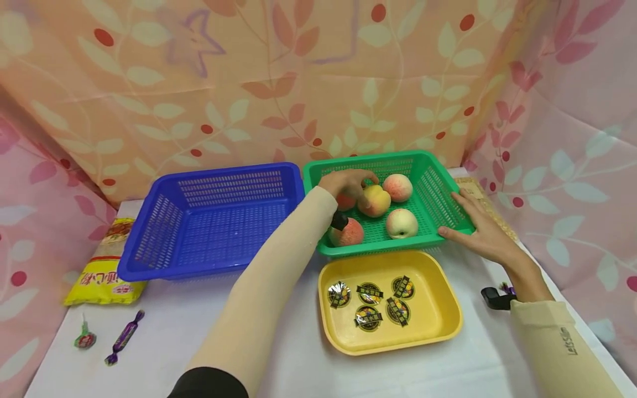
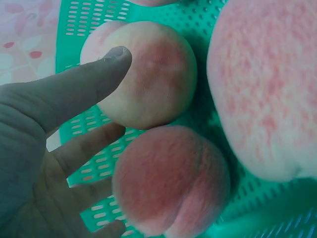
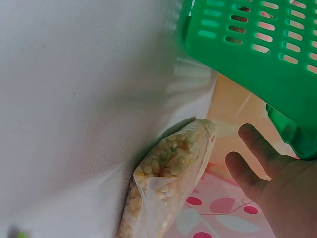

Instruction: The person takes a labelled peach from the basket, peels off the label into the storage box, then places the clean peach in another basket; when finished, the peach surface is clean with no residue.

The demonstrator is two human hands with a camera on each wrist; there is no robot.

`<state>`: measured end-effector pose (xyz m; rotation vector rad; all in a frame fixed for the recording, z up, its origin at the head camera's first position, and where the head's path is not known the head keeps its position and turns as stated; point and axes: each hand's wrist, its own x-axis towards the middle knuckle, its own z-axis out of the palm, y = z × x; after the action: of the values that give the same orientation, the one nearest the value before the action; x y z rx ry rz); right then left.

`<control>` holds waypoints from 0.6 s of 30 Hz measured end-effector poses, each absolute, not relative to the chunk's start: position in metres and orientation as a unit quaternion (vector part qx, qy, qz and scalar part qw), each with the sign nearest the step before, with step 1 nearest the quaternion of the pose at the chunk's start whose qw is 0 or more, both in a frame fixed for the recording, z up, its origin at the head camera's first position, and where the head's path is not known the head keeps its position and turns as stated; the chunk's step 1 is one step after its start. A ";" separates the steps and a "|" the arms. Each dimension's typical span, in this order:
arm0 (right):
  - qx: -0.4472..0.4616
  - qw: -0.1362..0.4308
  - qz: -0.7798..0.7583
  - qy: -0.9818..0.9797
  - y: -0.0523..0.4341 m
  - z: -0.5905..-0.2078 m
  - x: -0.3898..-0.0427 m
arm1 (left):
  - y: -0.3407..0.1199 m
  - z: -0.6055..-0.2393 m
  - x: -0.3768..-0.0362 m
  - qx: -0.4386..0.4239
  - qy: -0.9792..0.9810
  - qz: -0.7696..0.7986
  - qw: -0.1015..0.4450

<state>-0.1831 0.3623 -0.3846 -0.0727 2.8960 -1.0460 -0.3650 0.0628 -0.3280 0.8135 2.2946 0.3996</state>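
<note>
— Green perforated plastic basket (image 1: 438, 190) first: what are you doing with it?

— I brace it. My right hand (image 1: 480, 229) lies flat along its right rim on the white-covered table (image 1: 278, 354), fingers straight and spread, curled round nothing. Beside that hand, a clear bag of pale kernels (image 3: 163, 183) lies on the table.

— And the other arm?

— My left hand (image 1: 348, 185) is down inside the basket among the peaches. I judge I'm at the picking step: reaching in, nothing lifted yet.

— Is that grip closed on a fruit?

— Not yet. From the wrist view the thumb (image 2: 84, 84) rests against a pale yellow-pink peach (image 2: 148, 74), and the fingers (image 2: 86, 144) lie loosely spread beside a redder round peach (image 2: 171, 181) just below it. The two fruits touch each other; a third, larger in view, sits just beside them on the right.

— So what does the next move call for?

— Curling thumb and fingers round one peach, I'd say, and lifting it straight up so its neighbours don't roll.

— Anything nearby?

— An empty blue plastic basket (image 1: 214, 221) touching the green one's left side, and a yellow rectangular tray (image 1: 443, 309) of round dark stickers (image 1: 369, 293) just in front.
</note>
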 end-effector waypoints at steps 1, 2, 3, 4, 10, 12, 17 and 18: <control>-0.023 0.032 -0.340 0.940 0.364 -0.385 -0.183 | 0.062 -0.326 -0.365 0.314 0.879 0.150 0.327; -0.023 0.032 -0.342 0.939 0.365 -0.385 -0.184 | 0.061 -0.324 -0.365 0.317 0.881 0.144 0.321; -0.024 0.031 -0.344 0.938 0.367 -0.384 -0.184 | 0.060 -0.321 -0.366 0.322 0.882 0.140 0.314; -0.024 0.030 -0.345 0.938 0.368 -0.384 -0.184 | 0.059 -0.319 -0.365 0.327 0.884 0.137 0.306; -0.024 0.023 -0.344 0.938 0.374 -0.386 -0.184 | 0.039 -0.311 -0.356 0.374 0.868 0.158 0.285; -0.025 0.022 -0.342 0.939 0.374 -0.387 -0.185 | 0.029 -0.311 -0.351 0.395 0.856 0.170 0.285; -0.032 0.018 -0.344 0.938 0.373 -0.386 -0.187 | 0.000 -0.310 -0.337 0.422 0.839 0.217 0.267; -0.033 0.017 -0.344 0.938 0.374 -0.386 -0.187 | -0.005 -0.309 -0.335 0.425 0.837 0.227 0.258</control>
<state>-0.1875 0.3736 -0.3860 -0.1011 2.9166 -1.0686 -0.3346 -0.0052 -0.3093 1.1528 2.2695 0.6156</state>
